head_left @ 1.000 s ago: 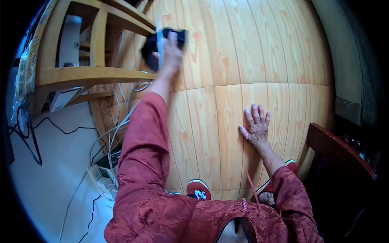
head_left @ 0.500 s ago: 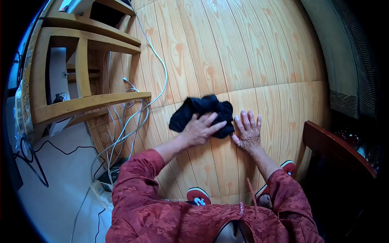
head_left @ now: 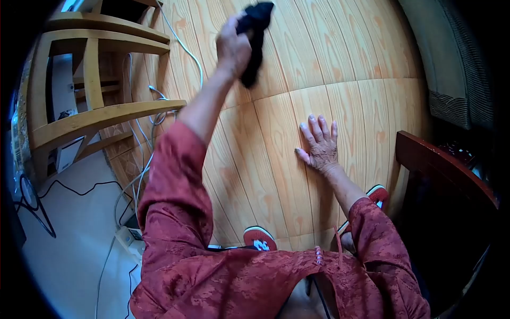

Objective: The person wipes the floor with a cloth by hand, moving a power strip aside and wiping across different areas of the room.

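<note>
A black cloth [head_left: 256, 50] is bunched in my left hand [head_left: 234, 47], which is stretched far forward near the top of the view. The fingers of that hand are closed round one side of the cloth, and the rest hangs out to the right over the wood-patterned floor [head_left: 276, 138]. Palm down on the floor, my right hand [head_left: 321, 146] lies with its fingers spread and holds nothing.
Wooden chair-like frames [head_left: 95, 114] stand at the left, with a pale cable [head_left: 186, 48] beside them. A power strip [head_left: 127, 239] lies at lower left. At the right are a dark red wooden edge [head_left: 441, 165] and grey fabric [head_left: 449, 101]. Red shoes [head_left: 259, 238] show below.
From near my right hand, my left hand has moved forward and left with the black cloth, which now hangs narrower. My right hand stays flat on the floor. The view has shifted slightly.
</note>
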A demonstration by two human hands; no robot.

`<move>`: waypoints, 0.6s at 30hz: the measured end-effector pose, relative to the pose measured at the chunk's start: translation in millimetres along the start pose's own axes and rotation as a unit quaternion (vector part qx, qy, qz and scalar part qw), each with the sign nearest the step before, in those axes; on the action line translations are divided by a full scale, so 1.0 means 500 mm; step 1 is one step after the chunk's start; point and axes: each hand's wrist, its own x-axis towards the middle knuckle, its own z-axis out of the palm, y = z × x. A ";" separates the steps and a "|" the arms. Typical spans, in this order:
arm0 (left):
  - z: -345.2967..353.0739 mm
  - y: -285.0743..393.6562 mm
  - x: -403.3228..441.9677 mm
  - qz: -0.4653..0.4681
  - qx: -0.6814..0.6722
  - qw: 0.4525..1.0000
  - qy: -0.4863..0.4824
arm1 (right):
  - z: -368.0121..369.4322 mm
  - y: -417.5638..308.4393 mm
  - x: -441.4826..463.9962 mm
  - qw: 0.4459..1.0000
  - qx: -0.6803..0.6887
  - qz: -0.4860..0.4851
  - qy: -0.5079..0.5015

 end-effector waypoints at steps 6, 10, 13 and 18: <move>-0.063 0.054 -0.433 0.254 0.074 0.937 -0.227 | 0.006 0.004 -0.003 1.000 0.009 -0.009 0.006; -0.116 -0.018 -0.566 0.333 0.124 0.859 -0.368 | -0.009 0.000 0.001 1.000 0.006 -0.012 -0.013; -0.092 -0.059 -0.479 0.337 0.158 0.872 -0.318 | 0.006 0.005 -0.002 1.000 -0.003 -0.022 0.007; 0.040 -0.082 -0.258 0.083 0.263 0.961 -0.008 | 0.018 0.002 -0.011 1.000 0.005 -0.010 -0.015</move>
